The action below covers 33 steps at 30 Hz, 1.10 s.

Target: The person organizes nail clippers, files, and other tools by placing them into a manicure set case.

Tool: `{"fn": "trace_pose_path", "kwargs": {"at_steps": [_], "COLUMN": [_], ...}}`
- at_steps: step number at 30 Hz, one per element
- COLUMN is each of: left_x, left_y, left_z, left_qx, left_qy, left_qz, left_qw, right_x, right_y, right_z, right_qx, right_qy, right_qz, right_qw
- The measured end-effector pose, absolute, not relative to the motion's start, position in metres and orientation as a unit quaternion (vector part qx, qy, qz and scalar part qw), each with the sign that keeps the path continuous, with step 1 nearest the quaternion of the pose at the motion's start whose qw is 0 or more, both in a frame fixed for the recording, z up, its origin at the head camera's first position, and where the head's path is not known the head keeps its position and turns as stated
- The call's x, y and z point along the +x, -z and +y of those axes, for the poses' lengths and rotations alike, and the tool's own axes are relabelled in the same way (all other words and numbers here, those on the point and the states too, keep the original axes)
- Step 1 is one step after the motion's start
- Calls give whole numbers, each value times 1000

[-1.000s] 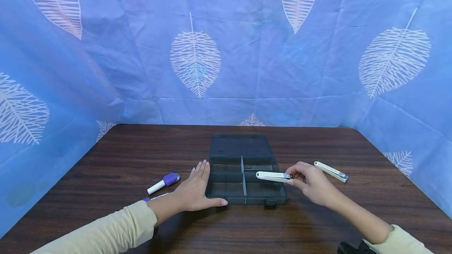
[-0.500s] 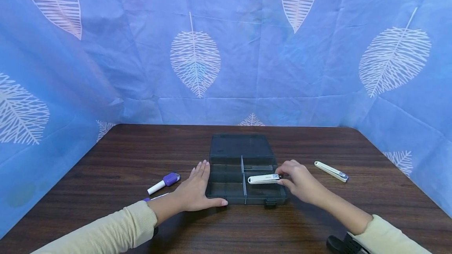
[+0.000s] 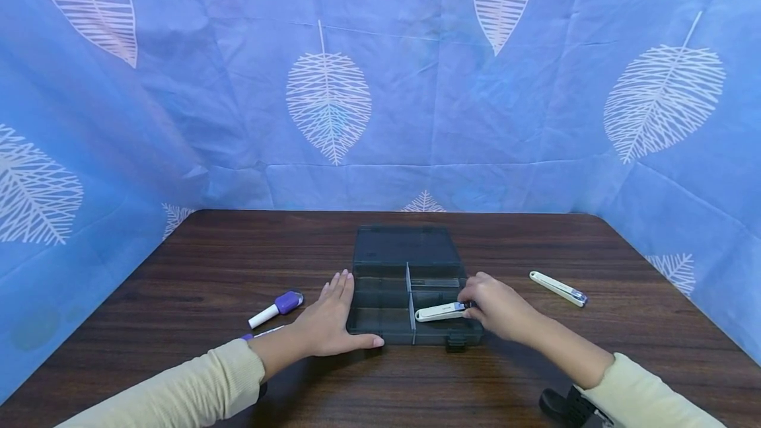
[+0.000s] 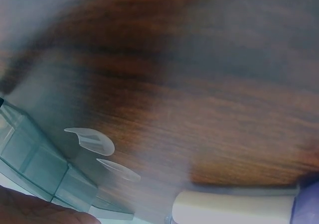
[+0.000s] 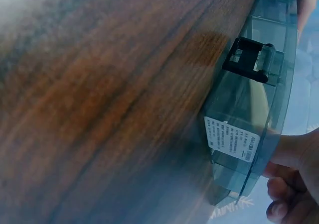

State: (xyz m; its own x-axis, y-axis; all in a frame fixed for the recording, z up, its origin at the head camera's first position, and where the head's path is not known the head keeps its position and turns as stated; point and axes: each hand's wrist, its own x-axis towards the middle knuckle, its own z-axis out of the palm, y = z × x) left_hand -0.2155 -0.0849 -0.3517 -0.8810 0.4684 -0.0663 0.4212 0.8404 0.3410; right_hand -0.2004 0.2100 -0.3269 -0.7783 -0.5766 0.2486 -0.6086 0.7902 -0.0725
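A smoky clear divided box (image 3: 380,337) stands with its lid (image 3: 406,244) laid back. Across its left wall and front left corner, my left hand (image 3: 324,325) rests with fingers straight and thumb spread along the front. My right hand (image 3: 498,306) pinches one end of a white nail clipper (image 3: 436,312), which lies low in the front right compartment, slightly tilted. In the right wrist view, fingers (image 5: 286,184) reach over the box wall (image 5: 239,97), and the clipper shows only faintly through the plastic.
A second white nail clipper (image 3: 557,288) lies right of the box. To the left is a purple nail polish bottle with a white cap (image 3: 263,316); a similar purple and white item (image 3: 267,331) is mostly hidden behind my left wrist. A black latch (image 5: 247,59) juts from the box front.
My right hand has moved left and down, carrying the nail clipper from above the box's right side into the front right compartment. The left hand stays in place.
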Motion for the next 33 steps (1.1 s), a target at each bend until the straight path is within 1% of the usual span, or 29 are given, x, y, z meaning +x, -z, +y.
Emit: {"fn": "trace_pose_path", "kwargs": {"at_steps": [7,15,19,27,33], "left_x": [-216,-216,-215,-215,-215], "left_y": [352,351,351,350,352], "left_z": [-85,-84,-84,-85,-85], "left_qx": [233,233,232,231,231], "left_qy": [-161,-159,-157,-159,-160], "left_qz": [956,956,957,957,957], "left_qw": [73,75,73,74,72], "right_x": [-201,-199,-199,-195,-196], "right_y": [328,333,331,323,326], "right_z": [200,195,198,213,227], "right_qx": [306,277,283,284,264], "right_qy": [12,22,1,-113,-201], "right_qz": [-944,-955,-952,-935,-904], "right_qw": [119,108,118,179,271]}}
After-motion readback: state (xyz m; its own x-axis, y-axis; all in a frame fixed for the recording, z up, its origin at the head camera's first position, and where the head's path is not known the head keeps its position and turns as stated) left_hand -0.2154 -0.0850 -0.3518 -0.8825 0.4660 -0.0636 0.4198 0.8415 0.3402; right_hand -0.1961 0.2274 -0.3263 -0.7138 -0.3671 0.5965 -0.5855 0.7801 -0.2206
